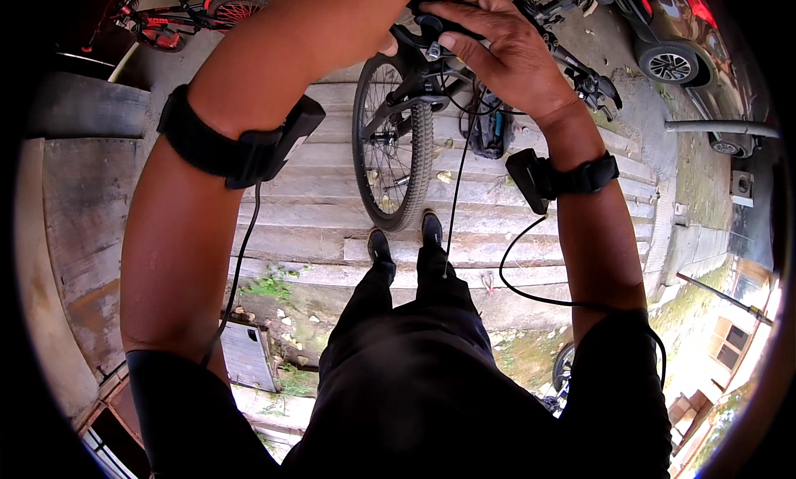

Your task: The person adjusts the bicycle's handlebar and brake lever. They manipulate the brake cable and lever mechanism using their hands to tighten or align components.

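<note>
A mountain bicycle stands in front of me, its knobby front wheel [421,160] toward my feet and its black fork [406,94] above the wheel. My right hand [502,44] is at the bicycle's front end, fingers and thumb around a black part [439,21] whose exact kind I cannot make out. My left hand is mostly beyond the upper edge and behind its own forearm; only a fingertip [390,45] shows, beside the same front end. A thin black cable [454,193] hangs from there, its lower end near my right shoe.
Stone steps [298,181] lie beneath the wheel and my shoes [379,245]. A handlebar end with a lever [605,91] juts out at right. A red-and-black bicycle [236,11] stands at far left, a parked car [676,60] at far right. Wired black straps circle both forearms.
</note>
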A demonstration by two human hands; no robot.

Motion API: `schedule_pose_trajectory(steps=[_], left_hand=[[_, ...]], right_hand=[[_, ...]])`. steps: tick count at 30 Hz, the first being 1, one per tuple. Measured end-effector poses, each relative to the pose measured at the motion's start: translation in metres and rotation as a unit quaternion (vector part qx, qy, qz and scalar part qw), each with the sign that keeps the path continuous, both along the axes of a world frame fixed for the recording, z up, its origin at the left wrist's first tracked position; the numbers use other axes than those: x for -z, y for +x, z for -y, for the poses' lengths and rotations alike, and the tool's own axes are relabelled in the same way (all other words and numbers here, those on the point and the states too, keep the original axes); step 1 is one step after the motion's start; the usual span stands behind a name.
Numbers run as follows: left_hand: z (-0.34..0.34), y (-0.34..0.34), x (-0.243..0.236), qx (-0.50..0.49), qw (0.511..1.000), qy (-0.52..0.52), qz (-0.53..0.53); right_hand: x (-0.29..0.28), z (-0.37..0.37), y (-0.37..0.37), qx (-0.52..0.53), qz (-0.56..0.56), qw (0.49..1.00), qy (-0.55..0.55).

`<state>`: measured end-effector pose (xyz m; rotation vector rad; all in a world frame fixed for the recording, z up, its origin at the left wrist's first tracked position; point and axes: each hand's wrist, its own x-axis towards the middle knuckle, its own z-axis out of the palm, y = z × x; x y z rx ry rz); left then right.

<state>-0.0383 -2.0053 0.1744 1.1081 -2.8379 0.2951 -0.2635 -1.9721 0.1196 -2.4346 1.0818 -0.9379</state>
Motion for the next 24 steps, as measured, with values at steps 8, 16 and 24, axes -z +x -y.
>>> schedule_pose_trajectory(steps=[8,16,24], left_hand=[[-0.070,0.022,0.062,-0.035,0.931,-0.149,-0.332],[-0.127,-0.034,0.148,-0.229,0.755,0.129,-0.601],[-0.085,-0.121,0.153,-0.098,0.308,0.337,-0.884]], right_hand=[[0.004,0.051,-0.011,-0.142,-0.057,0.988,-0.014],[-0.015,0.067,0.025,-0.144,-0.105,0.981,0.072],[0.015,0.087,0.029,-0.154,-0.008,0.986,0.059]])
